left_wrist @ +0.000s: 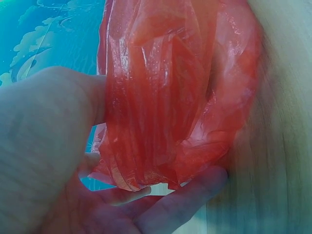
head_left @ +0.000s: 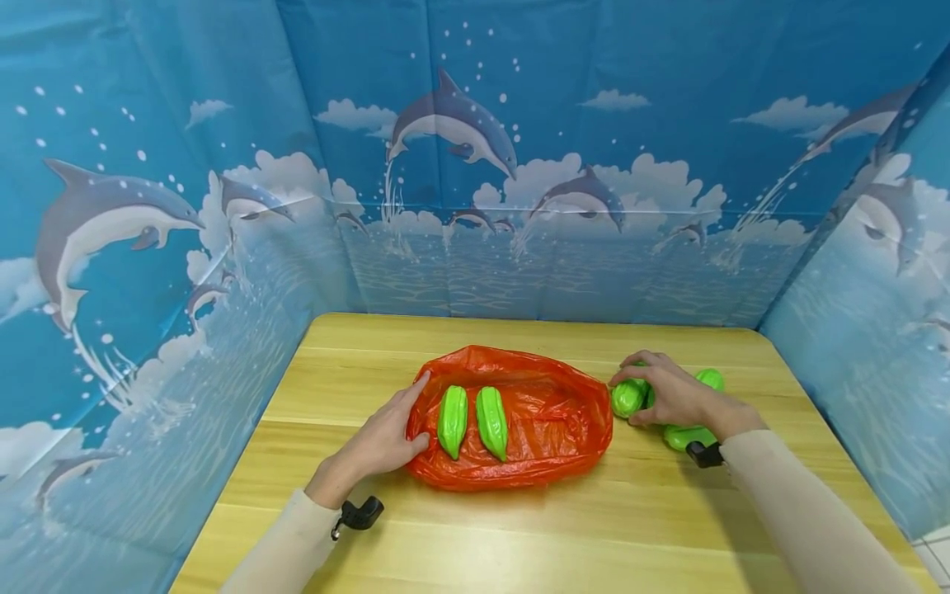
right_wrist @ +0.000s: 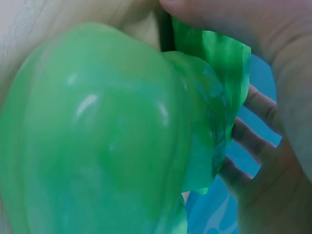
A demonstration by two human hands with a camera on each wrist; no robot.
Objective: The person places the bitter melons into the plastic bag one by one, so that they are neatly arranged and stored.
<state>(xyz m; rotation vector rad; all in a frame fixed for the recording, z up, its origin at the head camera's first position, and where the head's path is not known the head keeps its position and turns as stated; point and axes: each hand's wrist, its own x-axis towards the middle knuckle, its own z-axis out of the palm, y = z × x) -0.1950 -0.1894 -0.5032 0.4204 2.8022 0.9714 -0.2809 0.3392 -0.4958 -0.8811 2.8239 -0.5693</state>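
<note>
A red plastic bag lies spread on the table with its mouth wide. Two green ridged, pointed fruit-like pieces rest inside it, side by side. My left hand holds the bag's left rim, its thumb and index finger spaced apart; in the left wrist view, plastic hides the thumb tip. To the right of the bag, my right hand grips a green ridged piece between thumb and fingers. More green pieces lie under and beside that hand, and a large glossy one fills the right wrist view.
The wooden table carries the bag at its middle and the loose green pieces at its right. A blue dolphin-printed curtain stands along the back and both sides.
</note>
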